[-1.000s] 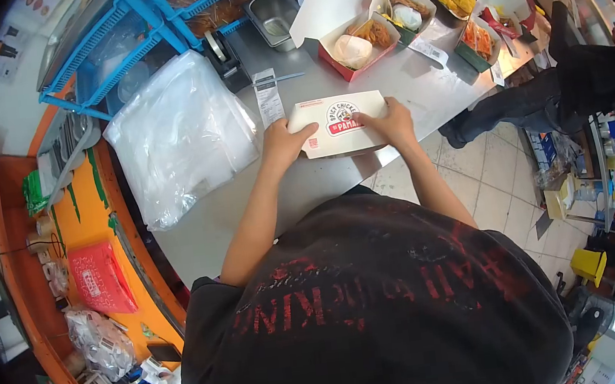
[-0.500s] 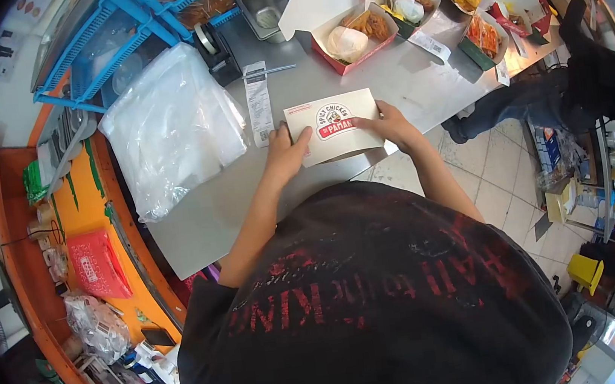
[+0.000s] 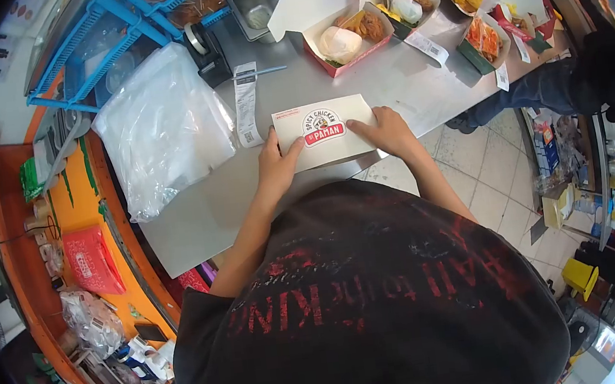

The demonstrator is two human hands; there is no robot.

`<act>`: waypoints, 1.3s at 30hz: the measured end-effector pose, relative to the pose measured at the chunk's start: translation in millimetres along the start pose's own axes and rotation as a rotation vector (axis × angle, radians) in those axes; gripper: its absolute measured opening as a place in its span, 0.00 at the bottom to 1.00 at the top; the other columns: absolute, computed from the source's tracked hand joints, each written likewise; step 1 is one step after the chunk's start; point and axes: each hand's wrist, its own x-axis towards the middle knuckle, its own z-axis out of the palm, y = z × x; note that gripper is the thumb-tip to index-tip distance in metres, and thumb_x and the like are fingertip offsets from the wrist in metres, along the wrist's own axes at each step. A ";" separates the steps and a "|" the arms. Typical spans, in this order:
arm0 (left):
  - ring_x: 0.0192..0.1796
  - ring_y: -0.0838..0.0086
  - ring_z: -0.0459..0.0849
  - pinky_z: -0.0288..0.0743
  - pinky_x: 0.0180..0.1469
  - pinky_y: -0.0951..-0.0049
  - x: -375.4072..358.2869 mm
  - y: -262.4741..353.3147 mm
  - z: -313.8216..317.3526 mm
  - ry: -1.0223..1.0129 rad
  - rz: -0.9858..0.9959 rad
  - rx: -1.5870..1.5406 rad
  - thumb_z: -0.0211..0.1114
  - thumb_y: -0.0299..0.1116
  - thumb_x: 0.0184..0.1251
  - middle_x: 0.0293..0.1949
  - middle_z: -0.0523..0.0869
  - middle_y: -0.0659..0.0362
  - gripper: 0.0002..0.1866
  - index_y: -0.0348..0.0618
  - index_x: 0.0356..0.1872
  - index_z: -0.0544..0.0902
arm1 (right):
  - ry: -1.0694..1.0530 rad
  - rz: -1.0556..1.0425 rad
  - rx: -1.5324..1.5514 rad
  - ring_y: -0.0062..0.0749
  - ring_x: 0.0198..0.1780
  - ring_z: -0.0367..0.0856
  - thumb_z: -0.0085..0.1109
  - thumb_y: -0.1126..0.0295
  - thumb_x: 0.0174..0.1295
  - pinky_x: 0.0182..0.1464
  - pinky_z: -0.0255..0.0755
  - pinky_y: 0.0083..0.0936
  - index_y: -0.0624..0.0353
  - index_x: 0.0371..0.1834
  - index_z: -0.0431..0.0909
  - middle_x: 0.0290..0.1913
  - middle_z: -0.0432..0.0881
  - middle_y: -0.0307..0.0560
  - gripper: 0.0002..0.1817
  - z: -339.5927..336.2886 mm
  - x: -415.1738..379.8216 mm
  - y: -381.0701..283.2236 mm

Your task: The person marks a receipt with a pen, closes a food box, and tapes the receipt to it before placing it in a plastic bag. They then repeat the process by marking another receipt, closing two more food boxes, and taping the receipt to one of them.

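Observation:
A closed cream-coloured food box (image 3: 333, 151) with a "Spicy Chicken Di Paman" logo on its lid is at the near edge of the metal counter. My left hand (image 3: 278, 163) grips its left side, thumb on the lid. On the opposite side my right hand (image 3: 390, 134) holds the box, its thumb also lying on the lid near the logo. The fingers beneath and behind the box are partly hidden. Just beyond my left hand lies a printed receipt (image 3: 246, 108), with a thin bluish stick (image 3: 260, 71) across it.
Clear plastic bags (image 3: 163, 125) lie on the counter's left. Open food boxes (image 3: 364, 58) with rice and fried food stand at the back right, near a metal container (image 3: 255, 8) and a tape dispenser (image 3: 205, 52). A person's leg (image 3: 516, 96) is at right.
The view has shifted slightly. My right thumb has moved a little off the logo toward the box's right side. Both hands still hold the closed box.

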 end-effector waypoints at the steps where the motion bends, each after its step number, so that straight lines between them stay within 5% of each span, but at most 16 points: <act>1: 0.50 0.61 0.81 0.74 0.48 0.69 -0.1 -2.8 -0.7 0.010 -0.001 -0.002 0.65 0.41 0.59 0.49 0.80 0.42 0.33 0.28 0.59 0.68 | 0.030 -0.046 -0.175 0.46 0.42 0.82 0.59 0.44 0.53 0.48 0.72 0.36 0.77 0.41 0.77 0.40 0.81 0.65 0.36 0.0 -2.3 -3.5; 5: 0.59 0.55 0.75 0.70 0.57 0.67 -12.4 14.8 -0.5 0.014 -0.041 0.089 0.64 0.42 0.61 0.58 0.72 0.37 0.38 0.27 0.65 0.60 | 0.002 -0.032 -0.129 0.51 0.48 0.79 0.55 0.46 0.58 0.52 0.70 0.36 0.77 0.52 0.72 0.45 0.78 0.71 0.37 8.9 -3.8 -4.2; 7: 0.62 0.54 0.72 0.67 0.61 0.66 -20.5 13.5 -1.3 0.019 -0.049 0.099 0.63 0.41 0.62 0.61 0.69 0.35 0.38 0.27 0.66 0.58 | 0.000 -0.084 0.200 0.55 0.57 0.73 0.54 0.51 0.61 0.59 0.65 0.35 0.75 0.62 0.63 0.57 0.70 0.73 0.37 31.5 8.3 21.4; 8: 0.65 0.52 0.68 0.65 0.62 0.65 -24.4 10.8 -2.7 0.019 0.064 0.034 0.63 0.41 0.62 0.62 0.67 0.37 0.37 0.30 0.67 0.59 | -0.006 -0.084 0.200 0.55 0.57 0.73 0.54 0.51 0.61 0.59 0.65 0.35 0.75 0.62 0.63 0.57 0.70 0.73 0.37 30.2 2.3 24.7; 10: 0.67 0.51 0.65 0.64 0.64 0.64 -26.9 4.3 -12.4 0.025 0.180 -0.027 0.64 0.40 0.62 0.64 0.66 0.39 0.36 0.33 0.67 0.60 | 0.245 -0.444 0.262 0.56 0.64 0.66 0.60 0.63 0.59 0.66 0.59 0.35 0.68 0.67 0.59 0.68 0.57 0.69 0.35 24.0 -17.3 27.4; 12: 0.70 0.50 0.60 0.63 0.65 0.62 -26.3 -3.6 -28.5 -0.076 0.641 0.464 0.67 0.35 0.59 0.65 0.68 0.48 0.31 0.41 0.64 0.69 | 0.126 -0.531 0.160 0.58 0.66 0.63 0.61 0.68 0.56 0.65 0.61 0.35 0.63 0.68 0.59 0.70 0.52 0.71 0.36 10.3 -32.7 22.7; 13: 0.70 0.50 0.60 0.63 0.65 0.62 -26.0 -5.7 -28.7 -0.087 0.637 0.461 0.67 0.35 0.59 0.65 0.68 0.48 0.31 0.41 0.64 0.69 | 0.004 -0.603 0.057 0.60 0.67 0.60 0.63 0.73 0.53 0.64 0.63 0.36 0.58 0.69 0.60 0.71 0.47 0.72 0.37 8.6 -41.1 22.8; 14: 0.70 0.50 0.60 0.65 0.65 0.61 -22.3 -5.3 -28.3 -0.115 0.690 0.449 0.68 0.32 0.55 0.64 0.70 0.52 0.28 0.45 0.60 0.74 | 0.028 -0.582 0.075 0.59 0.68 0.60 0.63 0.79 0.50 0.64 0.64 0.35 0.47 0.68 0.63 0.71 0.50 0.68 0.38 16.1 -42.2 27.6; 22: 0.67 0.53 0.65 0.74 0.58 0.63 -4.3 -0.4 -34.0 -0.108 0.800 0.491 0.71 0.24 0.46 0.57 0.78 0.58 0.21 0.48 0.47 0.84 | 0.094 -0.603 0.208 0.56 0.64 0.66 0.66 0.77 0.49 0.62 0.67 0.34 0.48 0.60 0.74 0.67 0.59 0.67 0.30 16.7 -27.9 32.7; 27: 0.67 0.52 0.66 0.71 0.62 0.62 -6.1 -10.6 -32.9 -0.078 0.810 0.504 0.69 0.25 0.49 0.57 0.79 0.58 0.19 0.49 0.46 0.85 | 0.137 -0.516 0.209 0.50 0.66 0.66 0.66 0.79 0.48 0.61 0.68 0.32 0.48 0.59 0.75 0.68 0.60 0.62 0.30 30.7 -24.7 40.5; 34: 0.67 0.52 0.67 0.70 0.61 0.62 -7.0 -20.1 -36.2 -0.102 0.819 0.446 0.69 0.27 0.49 0.57 0.79 0.59 0.18 0.47 0.46 0.84 | 0.297 -0.697 -0.084 0.52 0.60 0.73 0.62 0.79 0.52 0.57 0.72 0.32 0.48 0.57 0.76 0.67 0.62 0.62 0.27 40.7 -24.2 46.3; 39: 0.62 0.57 0.72 0.67 0.58 0.55 -3.2 -6.9 -28.5 -0.032 0.954 0.647 0.71 0.35 0.46 0.52 0.81 0.60 0.14 0.43 0.36 0.83 | 0.344 -0.821 -0.215 0.53 0.61 0.70 0.57 0.79 0.50 0.59 0.69 0.39 0.54 0.56 0.75 0.64 0.66 0.63 0.26 32.9 -23.7 24.9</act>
